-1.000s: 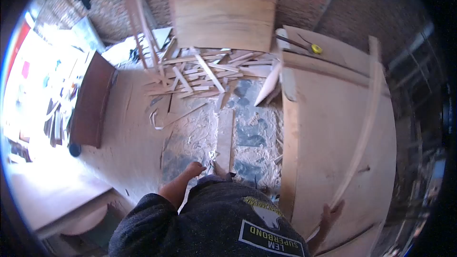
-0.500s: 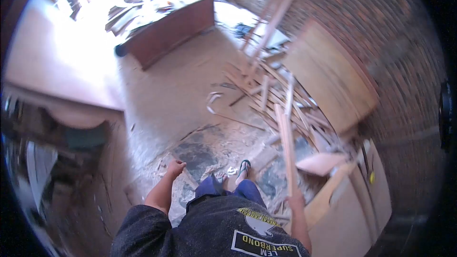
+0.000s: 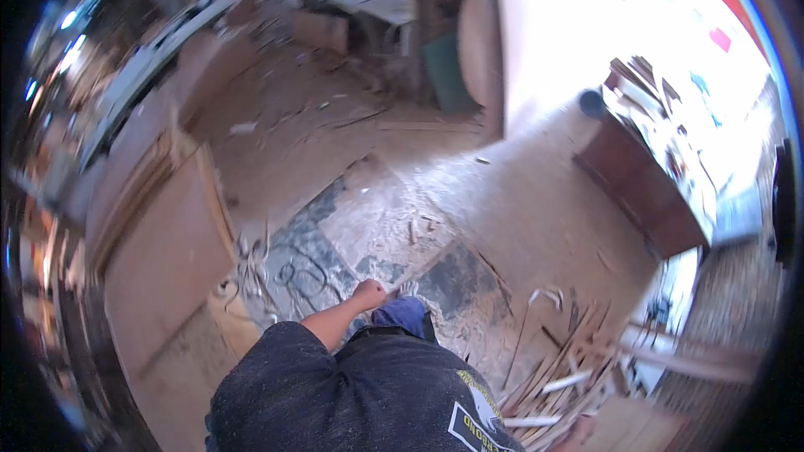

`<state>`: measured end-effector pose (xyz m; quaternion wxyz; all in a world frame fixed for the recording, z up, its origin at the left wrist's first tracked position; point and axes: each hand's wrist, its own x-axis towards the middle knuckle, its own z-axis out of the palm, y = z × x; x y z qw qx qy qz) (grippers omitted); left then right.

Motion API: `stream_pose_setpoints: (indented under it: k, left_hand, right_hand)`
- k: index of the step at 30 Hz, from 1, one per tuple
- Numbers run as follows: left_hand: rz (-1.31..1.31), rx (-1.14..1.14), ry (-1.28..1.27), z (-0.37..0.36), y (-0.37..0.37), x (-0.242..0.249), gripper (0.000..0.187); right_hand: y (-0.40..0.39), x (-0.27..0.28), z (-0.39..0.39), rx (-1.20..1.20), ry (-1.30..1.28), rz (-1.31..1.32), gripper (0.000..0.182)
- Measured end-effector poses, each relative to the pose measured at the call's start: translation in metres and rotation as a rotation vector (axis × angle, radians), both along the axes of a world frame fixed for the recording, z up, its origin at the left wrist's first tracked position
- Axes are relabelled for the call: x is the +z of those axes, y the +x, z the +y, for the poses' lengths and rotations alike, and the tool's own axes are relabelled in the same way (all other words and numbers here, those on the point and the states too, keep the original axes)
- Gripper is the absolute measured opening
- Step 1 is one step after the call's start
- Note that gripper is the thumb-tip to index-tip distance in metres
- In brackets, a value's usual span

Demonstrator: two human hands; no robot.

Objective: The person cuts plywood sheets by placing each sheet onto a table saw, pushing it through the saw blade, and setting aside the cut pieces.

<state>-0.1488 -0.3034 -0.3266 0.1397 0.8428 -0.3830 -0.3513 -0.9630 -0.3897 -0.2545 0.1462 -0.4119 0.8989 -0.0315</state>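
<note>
Left hand [image 3: 368, 293]: curled into a loose fist, empty — hanging over the sawdust floor [image 3: 402, 218].
Right hand: out of view — cannot tell.
Offcut pile [image 3: 553, 368]: earlier ahead, now at lower right.

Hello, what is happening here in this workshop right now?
A person in a dark shirt stands on a dusty floor in a woodworking shop. The left hand hangs closed in a loose fist and holds nothing visible. The right hand shows only at the bottom edge, blurred, beside a long wooden strip; whether it grips the strip cannot be told. A pile of wood offcuts lies near the feet, and a plywood sheet rests at the left.
</note>
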Motion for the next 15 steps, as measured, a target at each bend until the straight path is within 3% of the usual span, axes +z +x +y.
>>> stream_pose_setpoints:
  k: [3,4,6,8,9,12,15]
  left_hand:
    - [-0.017,0.203,-0.168,0.015,0.004,0.009,0.029]
    - [0.016,0.244,-0.2,0.017,0.004,0.012,0.027]
    - [0.075,0.307,-0.257,0.0,0.027,0.026,0.025]
    - [0.118,0.352,-0.305,-0.017,0.059,0.045,0.024]
    - [0.11,0.387,-0.359,-0.024,0.077,0.057,0.024]
    - [0.076,0.454,-0.501,-0.037,0.152,0.084,0.027]
    - [-0.069,0.515,-0.619,-0.036,0.238,0.109,0.027]
  right_hand:
    - [0.143,-0.043,-0.089,0.347,0.16,-0.215,0.029]
    - [0.194,-0.062,-0.107,0.573,0.198,-0.216,0.025]
    - [0.347,-0.044,-0.131,1.17,0.114,-0.062,0.017]
    - [0.493,-0.021,-0.145,1.099,0.238,-0.369,0.023]
    - [0.544,-0.021,-0.158,1.113,0.265,-0.566,0.031]
    - [0.668,-0.031,-0.202,0.975,0.433,-0.908,0.032]
    - [0.742,-0.017,-0.248,1.093,0.304,-0.772,0.033]
